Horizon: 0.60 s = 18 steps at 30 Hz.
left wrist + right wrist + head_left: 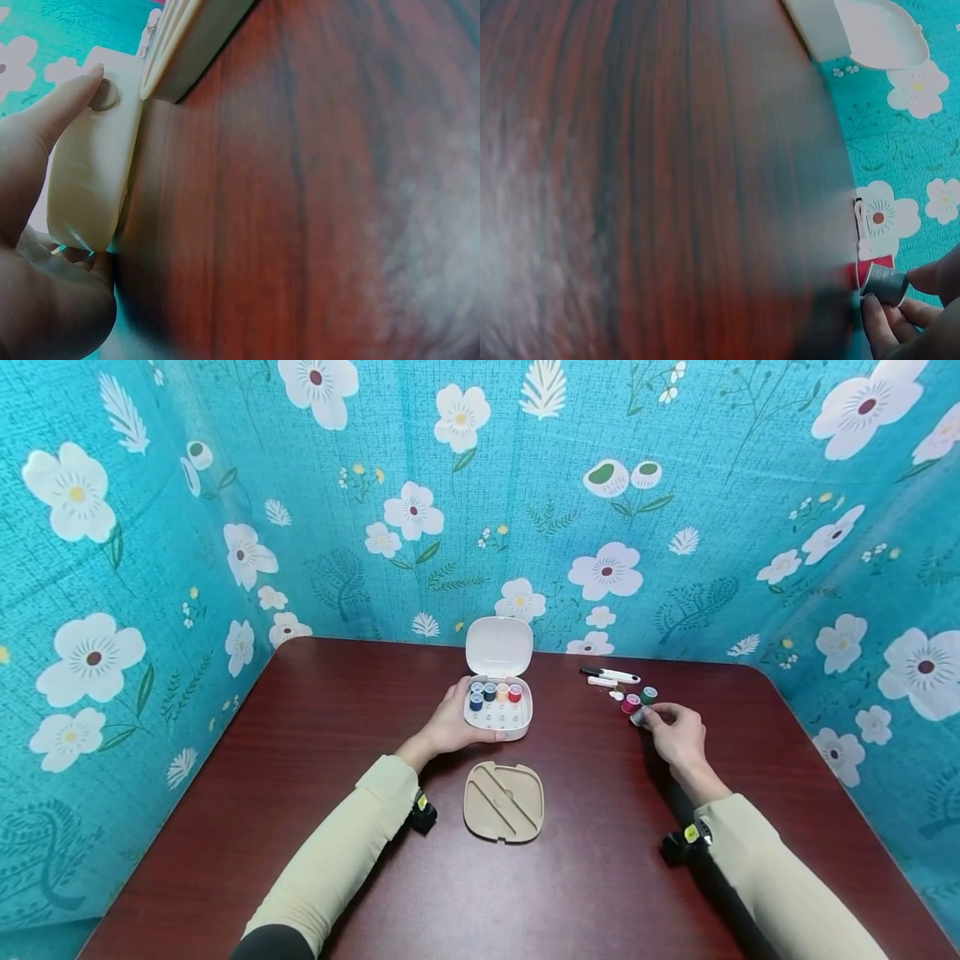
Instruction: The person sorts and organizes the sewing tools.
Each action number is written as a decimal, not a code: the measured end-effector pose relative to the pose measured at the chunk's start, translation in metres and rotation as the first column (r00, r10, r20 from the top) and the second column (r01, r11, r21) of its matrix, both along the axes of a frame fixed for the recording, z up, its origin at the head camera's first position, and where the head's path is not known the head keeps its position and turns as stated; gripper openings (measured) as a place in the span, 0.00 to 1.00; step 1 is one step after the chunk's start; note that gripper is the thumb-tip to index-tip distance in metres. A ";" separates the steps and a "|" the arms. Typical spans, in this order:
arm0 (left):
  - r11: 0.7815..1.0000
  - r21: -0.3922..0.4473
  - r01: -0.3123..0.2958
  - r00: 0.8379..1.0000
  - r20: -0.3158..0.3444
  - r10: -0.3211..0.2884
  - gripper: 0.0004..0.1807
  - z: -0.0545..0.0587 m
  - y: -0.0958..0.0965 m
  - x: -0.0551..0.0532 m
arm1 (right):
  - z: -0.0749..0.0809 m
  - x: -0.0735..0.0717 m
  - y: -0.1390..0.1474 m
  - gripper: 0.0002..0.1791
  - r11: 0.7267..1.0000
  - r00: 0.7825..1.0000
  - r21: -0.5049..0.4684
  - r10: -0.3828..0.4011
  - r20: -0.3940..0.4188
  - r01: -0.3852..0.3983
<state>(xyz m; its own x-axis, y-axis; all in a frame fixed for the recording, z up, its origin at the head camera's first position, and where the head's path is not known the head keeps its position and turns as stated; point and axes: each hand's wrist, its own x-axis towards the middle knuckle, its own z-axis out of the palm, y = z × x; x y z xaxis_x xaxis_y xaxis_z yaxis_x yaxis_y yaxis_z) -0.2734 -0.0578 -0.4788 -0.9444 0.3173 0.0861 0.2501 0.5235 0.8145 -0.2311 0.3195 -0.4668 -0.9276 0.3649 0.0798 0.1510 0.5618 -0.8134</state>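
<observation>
A white sewing box (498, 724) stands on the table with its lid (498, 646) raised. Several thread spools (490, 692), in blues, peach and red, sit on its back pegs, while bare pegs show toward the front. My left hand (450, 720) grips the box from its left side, the thumb at the front by a round button (104, 95). Off to the right, my right hand (678, 737) pinches a grey thread spool (884, 285) between thumb and fingers. Right beside that spool are a magenta spool (631, 702) and a green spool (648, 694).
In front of the box lies a beige tray insert (503, 803) with diagonal ridges. A black-and-white pen-like tool (611, 676) and small white items (617, 695) lie behind the loose spools. Flowered blue cloth (465, 527) rises behind the dark red table (337, 718).
</observation>
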 end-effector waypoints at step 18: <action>1.000 0.010 -0.005 1.000 0.008 0.004 0.65 0.001 0.000 0.000 | -0.001 -0.007 -0.026 0.20 0.973 0.991 -0.189 0.134 0.000 -0.132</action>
<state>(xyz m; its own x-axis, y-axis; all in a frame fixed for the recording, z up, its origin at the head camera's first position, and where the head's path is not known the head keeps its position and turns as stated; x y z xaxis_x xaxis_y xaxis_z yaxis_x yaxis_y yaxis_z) -0.2735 -0.0573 -0.4782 -0.9465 0.3122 0.0817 0.2413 0.5166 0.8215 -0.2384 0.2935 -0.4680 -0.9693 0.2456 0.0089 0.0966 0.4142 -0.9050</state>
